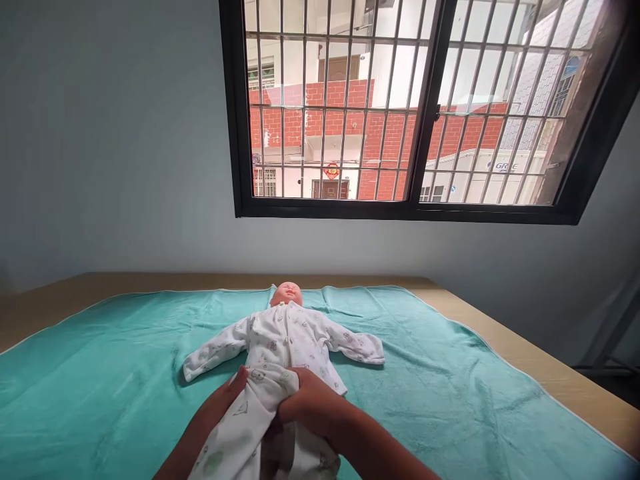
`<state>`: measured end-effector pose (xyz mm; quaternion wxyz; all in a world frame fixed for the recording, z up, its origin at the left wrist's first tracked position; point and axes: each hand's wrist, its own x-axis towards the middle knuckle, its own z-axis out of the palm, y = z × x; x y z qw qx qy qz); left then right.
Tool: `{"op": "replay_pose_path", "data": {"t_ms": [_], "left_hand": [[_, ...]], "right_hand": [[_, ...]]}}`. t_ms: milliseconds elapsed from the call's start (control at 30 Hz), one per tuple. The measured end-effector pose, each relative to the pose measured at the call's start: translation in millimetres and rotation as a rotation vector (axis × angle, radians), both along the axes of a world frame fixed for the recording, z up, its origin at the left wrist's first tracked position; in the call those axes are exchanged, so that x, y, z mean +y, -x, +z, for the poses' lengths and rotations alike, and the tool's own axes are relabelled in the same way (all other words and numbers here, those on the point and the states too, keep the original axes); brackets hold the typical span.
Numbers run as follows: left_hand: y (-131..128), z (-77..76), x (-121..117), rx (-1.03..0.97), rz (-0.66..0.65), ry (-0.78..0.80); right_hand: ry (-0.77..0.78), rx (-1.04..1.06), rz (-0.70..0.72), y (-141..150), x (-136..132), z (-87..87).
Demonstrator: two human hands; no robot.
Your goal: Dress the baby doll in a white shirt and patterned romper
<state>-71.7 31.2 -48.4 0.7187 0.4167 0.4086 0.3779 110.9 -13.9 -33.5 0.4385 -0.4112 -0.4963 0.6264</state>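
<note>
A baby doll (289,292) lies on its back, head toward the wall, dressed in a white printed top (285,333) with both sleeves spread wide. Over its lower body is a pair of white printed pants (235,427), the legs hanging toward me. My left hand (227,400) grips the pants at the left side of the waist, its fingers partly hidden by cloth. On the other side, my right hand (310,403) is closed on the pants' waist, thumb on top. The doll's legs are mostly hidden by cloth and hands.
A turquoise blanket (125,373) with wavy edges covers most of the wooden table (520,347). Behind the table stands a grey wall (125,167) with a barred, black-framed window (420,212).
</note>
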Motion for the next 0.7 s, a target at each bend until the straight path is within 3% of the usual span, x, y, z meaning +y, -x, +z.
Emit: {"op": "replay_pose_path", "data": {"t_ms": [100,233,333,533,700], "left_hand": [[1,-0.6,-2,0.126,0.016,-0.089],[-2,7.6,-21,0.031,-0.186,-0.286],[-4,12.4,-29,-0.032,-0.289,-0.336],[-5,15.4,-26,-0.134,-0.105,-0.199],[-7,21.9,-30,-0.113,-0.033,-0.176]], "right_hand": [[0.009,0.090,-0.071,3,0,3.4],[0.040,0.255,-0.080,3,-5,9.6],[0.069,0.340,-0.052,-1,-9,10.1],[-0.022,0.446,0.123,-3,-7,2.3],[-0.032,0.161,0.130,-2,-3,0.4]]}}
